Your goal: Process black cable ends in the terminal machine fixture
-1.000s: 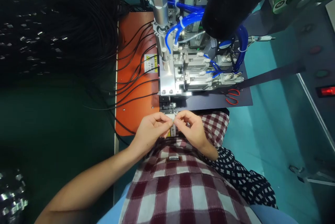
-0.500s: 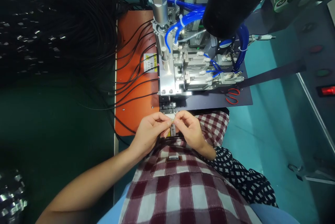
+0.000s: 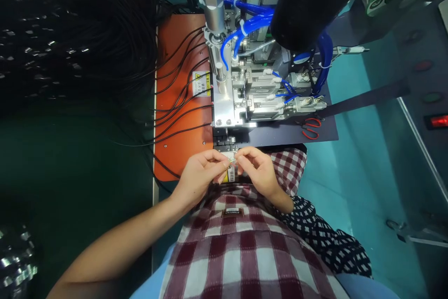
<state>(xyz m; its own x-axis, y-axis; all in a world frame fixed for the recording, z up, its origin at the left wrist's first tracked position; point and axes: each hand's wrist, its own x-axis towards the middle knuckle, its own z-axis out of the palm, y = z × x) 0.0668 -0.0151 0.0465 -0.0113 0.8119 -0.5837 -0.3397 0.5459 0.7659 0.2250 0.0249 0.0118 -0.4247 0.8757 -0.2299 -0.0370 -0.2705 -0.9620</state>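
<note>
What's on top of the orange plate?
Black cables cross the orange plate, some over a warning label. The left hand hides its near right corner, so anything there can't be seen.

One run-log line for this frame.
left hand: pinching thin pale strands | right hand: pinched at same strands | red-handled metal tool: on dark-grey plate | thin black cables: across orange board

Right of the orange board [image 3: 184,147], the thin pale strands [image 3: 232,161] are too small to make out; the grip of the left hand [image 3: 200,172] covers one end, and whether the right hand [image 3: 259,171] pinches the other cannot be told. Left of the board, black cables [image 3: 115,33] blur together, cut off. Right of it, a cropped black cylinder [image 3: 304,5] hides part of the machine [image 3: 226,103].
</note>
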